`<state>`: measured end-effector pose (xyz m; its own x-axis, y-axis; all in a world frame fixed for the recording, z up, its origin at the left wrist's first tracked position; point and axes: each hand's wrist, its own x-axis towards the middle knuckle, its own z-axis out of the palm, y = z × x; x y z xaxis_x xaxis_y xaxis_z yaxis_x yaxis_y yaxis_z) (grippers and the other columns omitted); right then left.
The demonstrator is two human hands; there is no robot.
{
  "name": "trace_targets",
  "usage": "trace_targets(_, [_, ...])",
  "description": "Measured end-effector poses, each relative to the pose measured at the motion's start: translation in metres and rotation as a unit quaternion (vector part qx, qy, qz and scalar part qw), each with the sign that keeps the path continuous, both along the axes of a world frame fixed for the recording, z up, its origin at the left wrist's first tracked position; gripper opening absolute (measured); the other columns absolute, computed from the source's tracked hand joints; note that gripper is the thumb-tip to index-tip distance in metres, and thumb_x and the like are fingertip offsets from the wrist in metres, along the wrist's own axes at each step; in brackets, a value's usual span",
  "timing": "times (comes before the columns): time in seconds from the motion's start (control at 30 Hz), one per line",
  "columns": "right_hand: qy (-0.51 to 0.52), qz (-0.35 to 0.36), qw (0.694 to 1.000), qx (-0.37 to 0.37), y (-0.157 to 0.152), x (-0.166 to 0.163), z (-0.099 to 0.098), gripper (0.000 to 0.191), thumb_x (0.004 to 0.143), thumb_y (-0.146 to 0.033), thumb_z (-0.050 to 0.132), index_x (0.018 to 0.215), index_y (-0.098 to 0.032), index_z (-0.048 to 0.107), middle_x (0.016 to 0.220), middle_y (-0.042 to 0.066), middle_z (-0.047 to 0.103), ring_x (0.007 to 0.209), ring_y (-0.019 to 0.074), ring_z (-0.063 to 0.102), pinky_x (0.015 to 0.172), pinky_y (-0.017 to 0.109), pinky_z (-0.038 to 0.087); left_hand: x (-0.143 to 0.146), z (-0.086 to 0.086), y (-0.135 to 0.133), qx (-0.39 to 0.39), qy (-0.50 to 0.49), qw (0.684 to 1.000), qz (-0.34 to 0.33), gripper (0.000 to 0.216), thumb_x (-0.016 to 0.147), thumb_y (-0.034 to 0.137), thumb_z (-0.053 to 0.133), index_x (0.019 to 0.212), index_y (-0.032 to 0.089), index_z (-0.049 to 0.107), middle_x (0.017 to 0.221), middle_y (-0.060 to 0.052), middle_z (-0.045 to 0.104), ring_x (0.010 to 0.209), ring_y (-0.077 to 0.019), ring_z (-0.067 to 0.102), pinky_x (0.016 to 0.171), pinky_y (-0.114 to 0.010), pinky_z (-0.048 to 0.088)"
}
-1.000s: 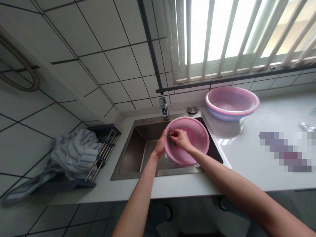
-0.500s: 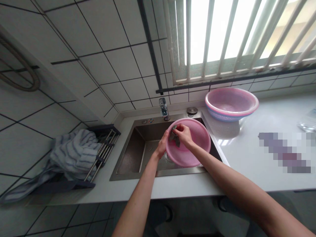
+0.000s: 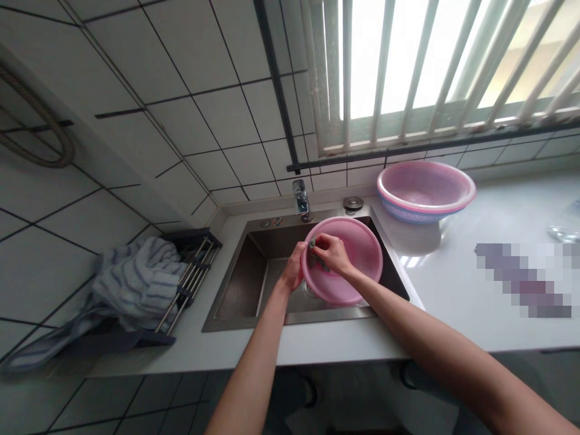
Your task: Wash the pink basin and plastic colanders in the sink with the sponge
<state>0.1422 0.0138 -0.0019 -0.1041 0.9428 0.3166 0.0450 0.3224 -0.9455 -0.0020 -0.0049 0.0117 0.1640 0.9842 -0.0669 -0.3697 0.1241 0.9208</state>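
A pink plastic colander (image 3: pixel 348 290) sits tilted over the right part of the steel sink (image 3: pixel 235 284). My left hand (image 3: pixel 295 266) grips its left rim, thumb near the edge. Inside that rim, my right hand (image 3: pixel 332 252) pinches a small grey-green cloth (image 3: pixel 312 243) against the colander's wall. Part of the cloth hangs below my fingers and is mostly hidden by the hand. Behind the colander stands the chrome faucet (image 3: pixel 300 198).
Stacked pink and blue basins (image 3: pixel 426 208) stand on the white counter (image 3: pixel 448 290) to the right. A drain strainer (image 3: pixel 353 204) lies behind the sink. At left, a striped towel (image 3: pixel 140 281) rests on a metal rack (image 3: pixel 188 284). A barred window (image 3: pixel 376 72) is above.
My right hand has moved slightly left and down along the colander's rim with the cloth. The colander has shifted a little left, and my left hand with it.
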Motion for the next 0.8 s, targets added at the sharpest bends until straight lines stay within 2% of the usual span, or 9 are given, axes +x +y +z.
trace_targets(0.13, [-0.001,0.062,0.998,0.011,-0.005,-0.002,0.001,0.017,0.083,-0.035,0.067,0.087,-0.018,0.071,0.086,0.005,0.076,0.077,0.0189,0.069,0.071,0.026,0.053,0.0,-0.006,0.003,-0.021,0.024,0.999,0.033,0.058,0.082,0.063,0.078,0.112,0.014,0.073,0.105,-0.009,0.079,0.107,-0.0253,0.072,0.106,-0.039,0.049])
trace_targets(0.23, [-0.032,0.086,0.995,0.025,-0.01,-0.004,0.002,0.013,0.083,-0.03,0.067,0.085,-0.018,0.07,0.086,0.004,0.075,0.076,0.0176,0.067,0.07,0.024,0.051,-0.003,-0.009,0.003,-0.039,0.028,0.998,0.036,0.058,0.083,0.065,0.077,0.111,0.015,0.075,0.104,-0.009,0.08,0.109,-0.0263,0.073,0.106,-0.04,0.051])
trace_targets(0.33, [-0.08,0.124,0.989,0.029,-0.011,-0.003,0.002,0.009,0.082,-0.028,0.068,0.081,-0.019,0.068,0.078,0.002,0.072,0.065,0.0146,0.061,0.063,0.023,0.046,-0.006,-0.011,0.002,-0.081,0.04,0.996,0.024,0.057,0.087,0.066,0.072,0.106,0.013,0.078,0.102,-0.012,0.081,0.108,-0.0297,0.074,0.106,-0.044,0.053])
trace_targets(0.4, [-0.07,0.139,0.988,0.019,-0.008,0.0,0.002,0.012,0.082,-0.03,0.068,0.08,-0.019,0.068,0.074,0.001,0.07,0.062,0.014,0.059,0.06,0.023,0.045,-0.005,-0.011,0.001,-0.089,0.045,0.995,0.017,0.056,0.088,0.065,0.07,0.106,0.013,0.08,0.104,-0.013,0.081,0.112,-0.0319,0.074,0.11,-0.047,0.052])
trace_targets(0.47, [-0.021,0.105,0.994,0.006,-0.001,0.005,0.003,0.016,0.082,-0.035,0.069,0.081,-0.019,0.068,0.077,0.002,0.071,0.067,0.0155,0.062,0.062,0.024,0.048,-0.001,-0.01,0.001,-0.068,0.034,0.997,0.009,0.051,0.09,0.06,0.07,0.11,0.015,0.08,0.112,-0.013,0.081,0.122,-0.0325,0.07,0.117,-0.047,0.047])
trace_targets(0.57, [0.056,-0.014,0.998,-0.011,0.008,0.012,0.005,0.024,0.082,-0.042,0.069,0.087,-0.019,0.069,0.088,0.006,0.074,0.077,0.0183,0.066,0.07,0.026,0.053,0.005,-0.01,0.001,-0.042,0.011,0.999,-0.009,0.047,0.092,0.057,0.07,0.117,0.018,0.08,0.121,-0.01,0.08,0.136,-0.0321,0.062,0.125,-0.046,0.039])
trace_targets(0.6, [0.063,-0.03,0.997,-0.016,0.009,0.012,0.005,0.025,0.082,-0.043,0.069,0.088,-0.019,0.069,0.089,0.006,0.075,0.078,0.0183,0.067,0.071,0.026,0.053,0.006,-0.011,0.001,-0.042,0.009,0.999,-0.013,0.047,0.092,0.056,0.069,0.117,0.019,0.08,0.121,-0.01,0.08,0.137,-0.0324,0.062,0.125,-0.047,0.038])
trace_targets(0.67, [0.045,0.007,0.999,-0.026,0.005,0.01,0.002,0.025,0.082,-0.044,0.07,0.088,-0.019,0.07,0.088,0.006,0.075,0.075,0.0176,0.066,0.068,0.026,0.053,0.004,-0.012,0.003,-0.048,0.012,0.999,-0.009,0.048,0.093,0.058,0.068,0.116,0.018,0.081,0.118,-0.011,0.08,0.134,-0.0334,0.063,0.124,-0.049,0.039])
trace_targets(0.8, [-0.009,0.152,0.988,-0.024,-0.004,-0.002,-0.004,0.021,0.081,-0.039,0.071,0.084,-0.019,0.071,0.081,0.004,0.073,0.069,0.0158,0.063,0.064,0.024,0.05,-0.006,-0.015,0.004,-0.067,0.042,0.996,0.037,0.054,0.092,0.063,0.067,0.107,0.013,0.082,0.11,-0.014,0.082,0.126,-0.0355,0.068,0.12,-0.051,0.043])
